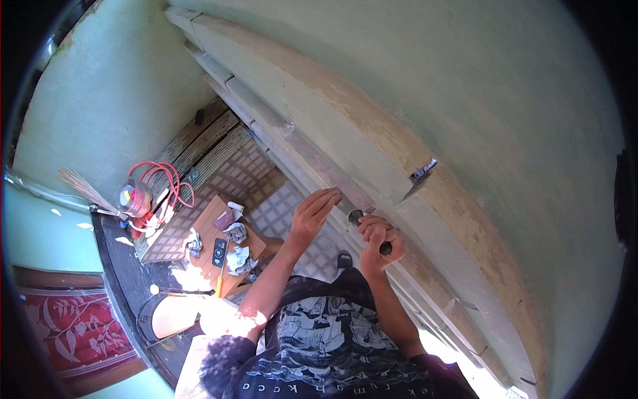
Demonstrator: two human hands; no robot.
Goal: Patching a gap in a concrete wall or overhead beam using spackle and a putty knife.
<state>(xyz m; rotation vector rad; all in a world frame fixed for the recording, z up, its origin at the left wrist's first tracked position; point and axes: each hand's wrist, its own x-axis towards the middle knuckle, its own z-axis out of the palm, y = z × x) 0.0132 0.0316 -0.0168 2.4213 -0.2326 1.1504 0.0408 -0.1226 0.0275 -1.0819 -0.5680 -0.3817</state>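
1. At 4 o'clock from the left hand, the dark tool angles beside the ledge; a loose grip or sudden push could slip it toward the nearby fingers.
2. Right hand: curled closed round the tool.
3. Left hand: fingers extended, together; whether they touch anything, I cannot tell.

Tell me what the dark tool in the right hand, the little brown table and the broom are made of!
Dark tool: handle maybe plastic or painted wood, finish unclear; the right hand hides much of it.

Little brown table: probably wood, rather matte; board-like lines cross its brown top.

Broom: likely dry, unpainted plant stalks; it's a spray of thin, pale strands.
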